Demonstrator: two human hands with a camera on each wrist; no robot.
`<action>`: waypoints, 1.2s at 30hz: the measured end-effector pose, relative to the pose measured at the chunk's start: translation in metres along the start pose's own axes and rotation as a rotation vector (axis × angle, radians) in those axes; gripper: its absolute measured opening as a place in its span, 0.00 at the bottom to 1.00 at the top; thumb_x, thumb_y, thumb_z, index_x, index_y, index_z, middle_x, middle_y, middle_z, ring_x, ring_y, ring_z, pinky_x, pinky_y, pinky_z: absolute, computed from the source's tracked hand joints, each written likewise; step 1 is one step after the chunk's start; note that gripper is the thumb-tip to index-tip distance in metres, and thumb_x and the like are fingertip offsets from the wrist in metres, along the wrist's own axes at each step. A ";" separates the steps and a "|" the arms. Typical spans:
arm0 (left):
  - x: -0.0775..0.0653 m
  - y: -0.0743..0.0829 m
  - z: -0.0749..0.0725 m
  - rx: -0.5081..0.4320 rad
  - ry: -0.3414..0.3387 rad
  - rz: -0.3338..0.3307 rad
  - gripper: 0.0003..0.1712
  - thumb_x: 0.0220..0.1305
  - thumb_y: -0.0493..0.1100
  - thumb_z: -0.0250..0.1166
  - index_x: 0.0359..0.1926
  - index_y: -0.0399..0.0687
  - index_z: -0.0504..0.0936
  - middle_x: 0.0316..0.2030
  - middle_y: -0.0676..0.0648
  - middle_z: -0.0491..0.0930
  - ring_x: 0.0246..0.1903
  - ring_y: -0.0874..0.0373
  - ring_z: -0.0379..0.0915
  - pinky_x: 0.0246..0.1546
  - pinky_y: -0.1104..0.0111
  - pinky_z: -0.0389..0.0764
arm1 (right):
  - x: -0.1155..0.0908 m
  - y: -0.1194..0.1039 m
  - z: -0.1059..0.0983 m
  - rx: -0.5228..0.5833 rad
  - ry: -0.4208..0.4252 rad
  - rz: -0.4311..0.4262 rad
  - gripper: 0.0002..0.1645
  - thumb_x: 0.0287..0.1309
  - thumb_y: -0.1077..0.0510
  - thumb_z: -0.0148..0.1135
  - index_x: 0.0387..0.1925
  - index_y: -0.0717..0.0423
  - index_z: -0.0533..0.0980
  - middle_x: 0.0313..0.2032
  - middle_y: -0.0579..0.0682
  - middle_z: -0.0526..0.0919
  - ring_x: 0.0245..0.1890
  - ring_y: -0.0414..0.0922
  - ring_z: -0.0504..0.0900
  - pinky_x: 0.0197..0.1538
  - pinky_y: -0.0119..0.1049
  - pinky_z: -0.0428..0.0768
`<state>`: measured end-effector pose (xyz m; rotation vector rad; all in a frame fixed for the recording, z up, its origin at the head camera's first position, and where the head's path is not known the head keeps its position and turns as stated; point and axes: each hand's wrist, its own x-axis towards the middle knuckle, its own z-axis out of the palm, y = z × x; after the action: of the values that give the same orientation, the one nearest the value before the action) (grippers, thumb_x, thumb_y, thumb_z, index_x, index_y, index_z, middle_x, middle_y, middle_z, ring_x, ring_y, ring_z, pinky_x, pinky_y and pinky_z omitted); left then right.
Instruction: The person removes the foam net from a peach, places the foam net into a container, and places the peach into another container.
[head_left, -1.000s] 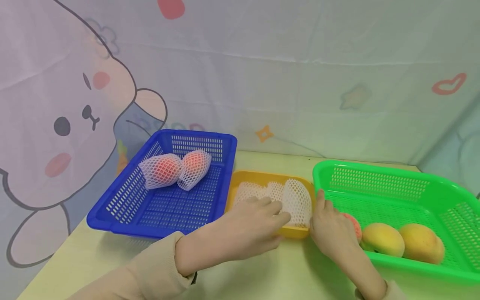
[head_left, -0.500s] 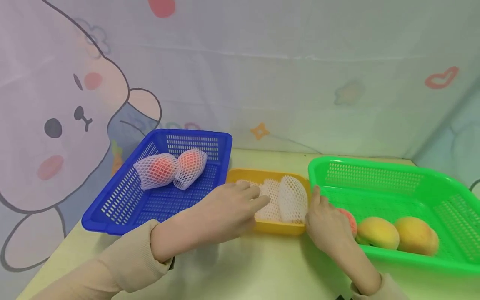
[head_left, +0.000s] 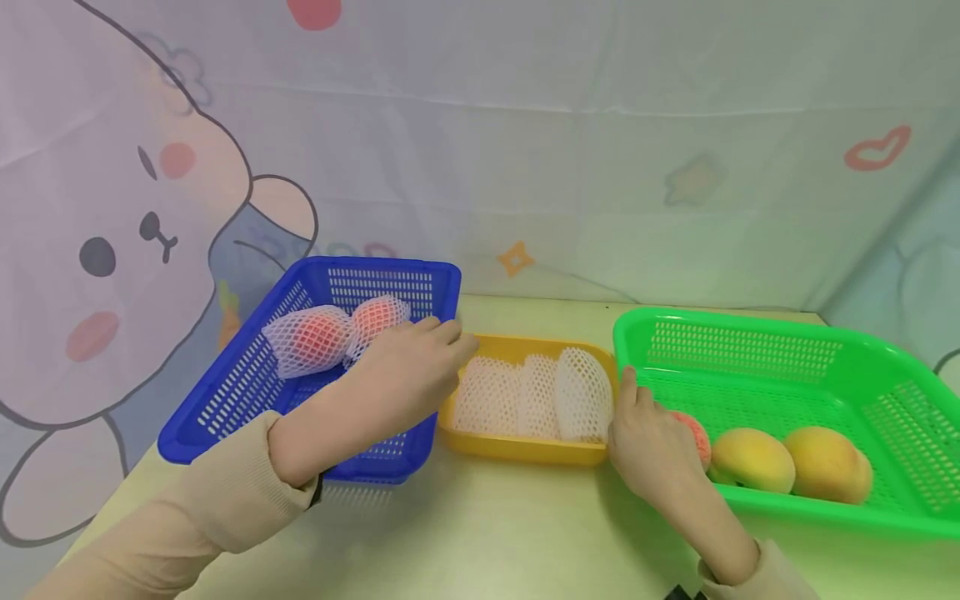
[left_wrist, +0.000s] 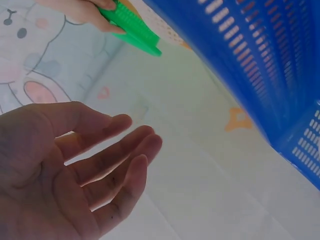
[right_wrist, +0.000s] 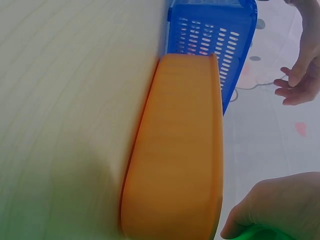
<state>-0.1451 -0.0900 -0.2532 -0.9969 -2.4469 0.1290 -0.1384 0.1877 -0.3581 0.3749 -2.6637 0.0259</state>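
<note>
My left hand (head_left: 401, 371) hovers over the right side of the blue basket (head_left: 447, 292), hiding part of it. In the left wrist view its fingers are loosely bent, with nothing between them. Two reddish round fruits (head_left: 321, 335) in white foam nets lie inside that basket. My right hand (head_left: 654, 442) grips the left rim of the green basket (head_left: 750, 387), thumb and fingers on either side in the left wrist view. Beside it in the green basket are a partly hidden reddish fruit (head_left: 693, 437) and two yellow peach-like fruits (head_left: 753, 461). White foam fruit nets (head_left: 487, 396) lie in the yellow tray (head_left: 525, 450).
The yellow tray stands between the blue and green baskets on a pale wooden table (head_left: 487, 525). Behind the table hangs a cloth backdrop (head_left: 525, 150) printed with a cartoon bear.
My left hand has moved left from above the yellow tray to over the blue basket, uncovering the foam nets. My right hand stays on the green basket's rim. The head view has shifted slightly.
</note>
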 end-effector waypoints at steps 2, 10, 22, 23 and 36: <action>0.001 -0.007 0.000 -0.029 -0.030 -0.045 0.07 0.59 0.35 0.63 0.39 0.44 0.80 0.29 0.49 0.78 0.25 0.57 0.69 0.24 0.72 0.73 | 0.000 0.000 0.000 -0.003 -0.002 0.001 0.33 0.54 0.65 0.55 0.60 0.80 0.62 0.31 0.65 0.79 0.14 0.42 0.62 0.11 0.28 0.58; 0.008 -0.031 0.005 -0.078 -0.107 -0.131 0.12 0.59 0.41 0.66 0.45 0.44 0.81 0.31 0.47 0.77 0.26 0.56 0.68 0.24 0.70 0.74 | 0.000 -0.001 -0.001 0.000 -0.011 0.010 0.33 0.54 0.65 0.55 0.60 0.80 0.62 0.29 0.63 0.78 0.14 0.42 0.62 0.12 0.28 0.58; 0.017 -0.057 0.020 -0.179 -0.213 -0.268 0.17 0.64 0.47 0.62 0.50 0.45 0.80 0.43 0.44 0.81 0.38 0.52 0.78 0.36 0.60 0.82 | 0.001 -0.001 -0.001 0.005 -0.023 0.028 0.34 0.54 0.64 0.55 0.61 0.79 0.62 0.31 0.64 0.79 0.15 0.43 0.65 0.11 0.29 0.59; 0.017 -0.059 0.021 -0.186 -0.227 -0.280 0.17 0.64 0.47 0.61 0.51 0.45 0.80 0.44 0.44 0.81 0.39 0.51 0.79 0.38 0.59 0.82 | 0.001 -0.001 -0.001 0.007 -0.026 0.031 0.34 0.54 0.64 0.55 0.61 0.79 0.62 0.32 0.64 0.79 0.16 0.44 0.65 0.11 0.29 0.59; 0.020 -0.087 0.051 -0.229 -0.175 -0.378 0.17 0.64 0.47 0.58 0.50 0.44 0.80 0.45 0.44 0.82 0.42 0.49 0.79 0.41 0.56 0.81 | 0.001 -0.002 0.000 0.000 -0.020 0.031 0.33 0.55 0.64 0.55 0.60 0.79 0.62 0.32 0.63 0.79 0.15 0.42 0.63 0.11 0.27 0.58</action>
<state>-0.2366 -0.1349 -0.2667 -0.6132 -2.8111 -0.2042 -0.1388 0.1856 -0.3576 0.3354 -2.6888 0.0318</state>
